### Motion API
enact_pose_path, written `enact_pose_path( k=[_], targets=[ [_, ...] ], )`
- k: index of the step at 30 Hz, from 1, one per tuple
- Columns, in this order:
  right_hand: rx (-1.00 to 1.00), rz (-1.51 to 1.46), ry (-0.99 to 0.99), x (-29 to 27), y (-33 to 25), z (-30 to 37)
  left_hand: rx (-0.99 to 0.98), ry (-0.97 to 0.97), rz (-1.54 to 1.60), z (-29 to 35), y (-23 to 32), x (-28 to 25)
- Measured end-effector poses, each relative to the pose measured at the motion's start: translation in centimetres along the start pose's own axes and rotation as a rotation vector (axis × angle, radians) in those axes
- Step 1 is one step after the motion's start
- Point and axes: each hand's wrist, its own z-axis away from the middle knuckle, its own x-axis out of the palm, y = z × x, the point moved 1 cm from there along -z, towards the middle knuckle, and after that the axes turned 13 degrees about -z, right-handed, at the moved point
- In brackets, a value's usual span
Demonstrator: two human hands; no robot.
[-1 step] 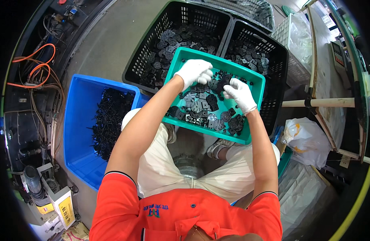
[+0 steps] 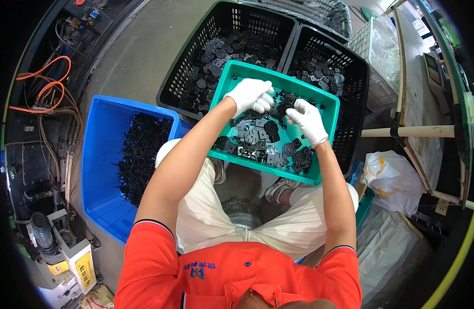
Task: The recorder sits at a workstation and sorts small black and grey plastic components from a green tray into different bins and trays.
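Fingers (image 2: 265, 100) of the gloved left hand (image 2: 250, 95) curl shut around small black plastic parts (image 2: 262, 136); the right hand (image 2: 308, 119) pinches another, over the teal tray (image 2: 327, 110) on the person's knees, black crates (image 2: 190, 82) beyond, blue bin (image 2: 100, 154) left.

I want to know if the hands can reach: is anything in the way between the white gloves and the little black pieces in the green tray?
Nothing visible. Both the left hand and the right hand are already down among the black pieces in the open green tray.
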Motion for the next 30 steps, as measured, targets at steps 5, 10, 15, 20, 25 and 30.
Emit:
enact_pose_path(
  k=[5,10,15,20,25,30],
  targets=[
    [-0.477,0.342,0.068,1.8,-0.4,0.5,-0.074,-0.222,0.187,0.2,-1.3,1.4],
    [-0.555,0.174,0.131,1.9,0.5,-0.1,0.078,-0.111,0.197,0.3,-1.5,1.9],
    [-0.047,-0.377,0.016,1.1,1.3,-0.4,0.231,-0.057,0.169,0.2,-1.1,1.9],
    [0.133,-0.791,-0.222,2.4,0.6,-0.1,0.275,0.062,0.102,-0.1,-1.1,2.0],
    [-0.015,-0.499,-0.072,2.4,0.4,0.1,0.311,0.08,0.119,0.1,-1.1,2.2],
    [-0.053,-0.291,-0.024,2.7,0.0,0.1,0.298,0.114,0.007,-0.1,-1.3,2.1]
  ],
)
